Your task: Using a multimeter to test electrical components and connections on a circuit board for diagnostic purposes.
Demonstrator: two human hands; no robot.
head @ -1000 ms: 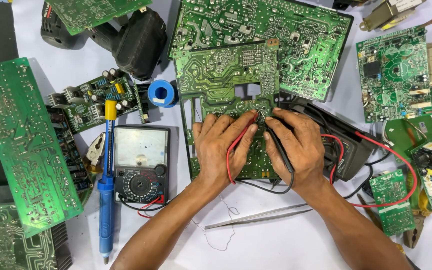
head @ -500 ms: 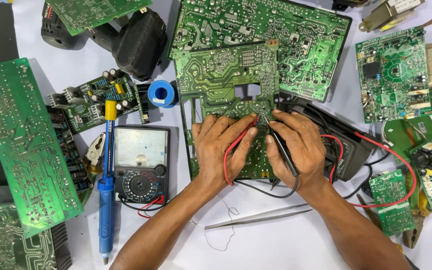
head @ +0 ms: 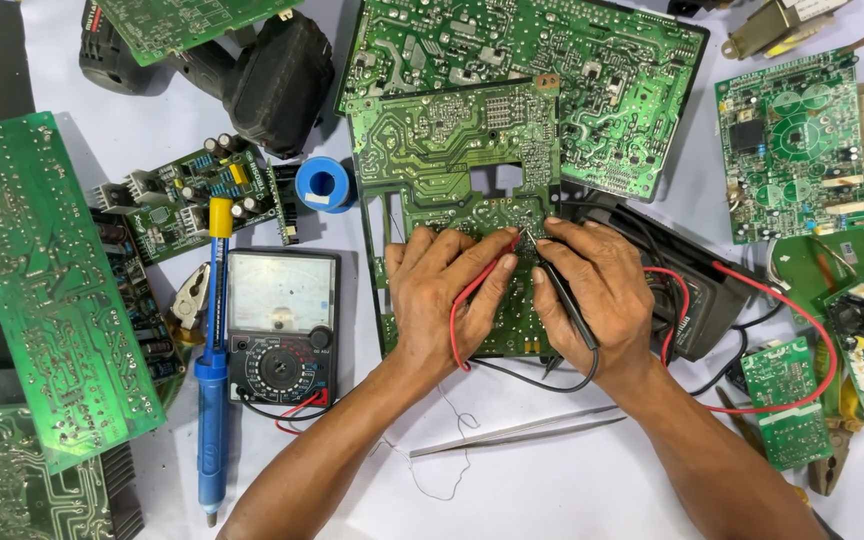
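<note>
A green circuit board [head: 452,150] lies solder-side up in the middle of the white table. My left hand [head: 442,295] rests on its lower part and pinches a red test probe [head: 482,280], tip on the board. My right hand [head: 592,295] lies beside it and grips a black test probe [head: 564,295], its tip close to the red one. Red and black leads run from the probes. An analog multimeter [head: 282,325] with a dial sits left of my left hand.
A larger green board [head: 592,80] lies behind. More boards sit at far left [head: 42,290] and right [head: 792,140]. A blue desoldering pump [head: 212,400], a solder spool [head: 324,185], metal tweezers [head: 522,432], a black drill [head: 262,80] and pliers [head: 192,300] lie around.
Both hands stay on the board; the probe tips have shifted only slightly.
</note>
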